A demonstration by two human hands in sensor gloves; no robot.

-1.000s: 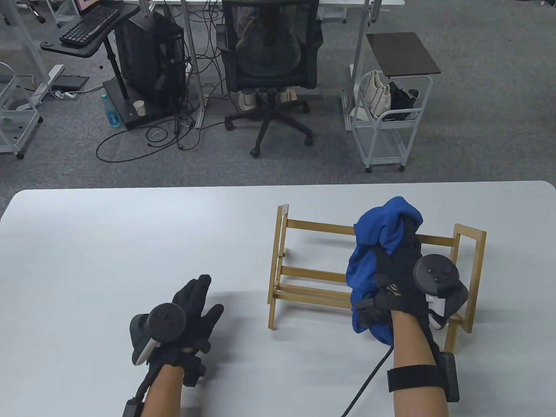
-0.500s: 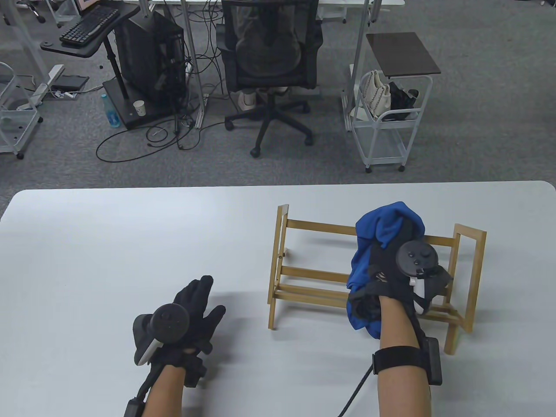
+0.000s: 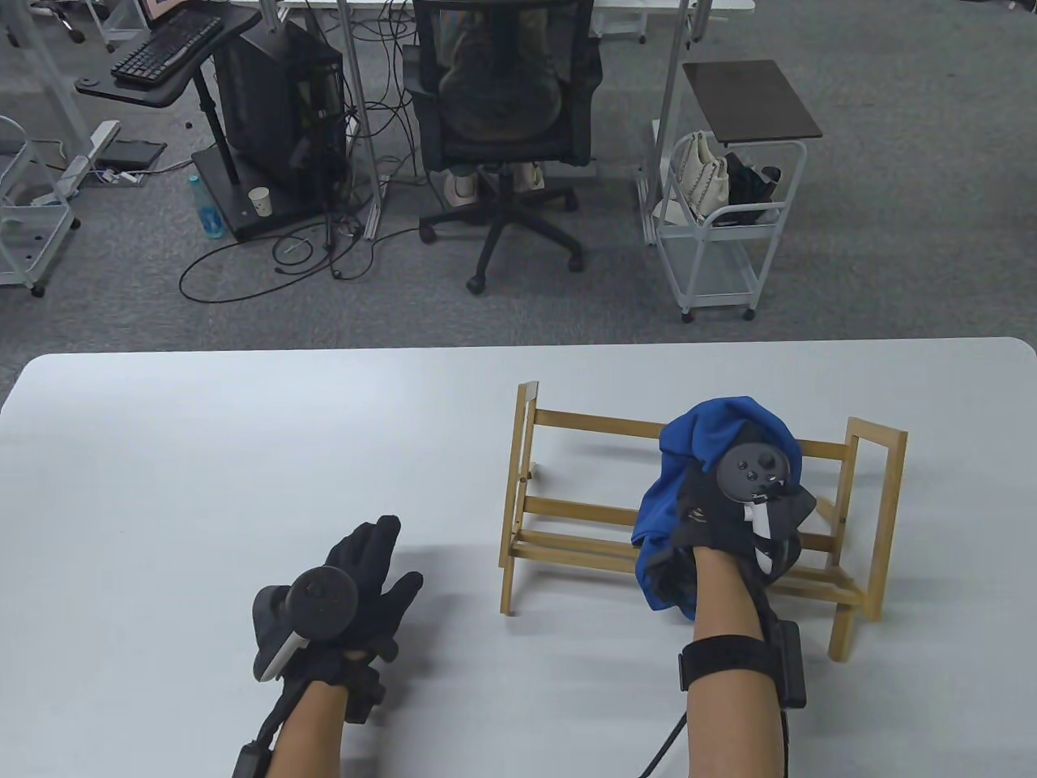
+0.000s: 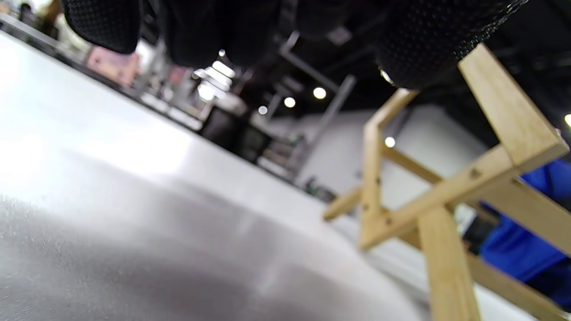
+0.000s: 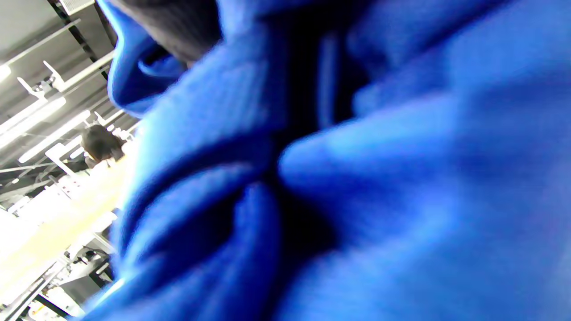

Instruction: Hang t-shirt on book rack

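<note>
A wooden book rack [image 3: 567, 510] stands on the white table [image 3: 202, 454], right of centre. A bunched blue t-shirt [image 3: 689, 446] lies over the rack's top rail and hangs down its front. My right hand [image 3: 729, 510] grips the t-shirt at the rack; its fingers are hidden in the cloth. The right wrist view is filled with blue cloth [image 5: 357, 178]. My left hand [image 3: 364, 575] rests flat on the table, fingers spread, left of the rack and apart from it. The left wrist view shows the rack's end frame [image 4: 446, 214] and a bit of the t-shirt [image 4: 526, 240].
Beyond the table's far edge stand an office chair [image 3: 502, 121], a white cart [image 3: 721, 219] with bags, and a computer stand [image 3: 267, 121] with cables on the floor.
My right hand has moved forward and down with the t-shirt, bringing the cloth lower over the rack's top rail. My left hand has barely moved.
</note>
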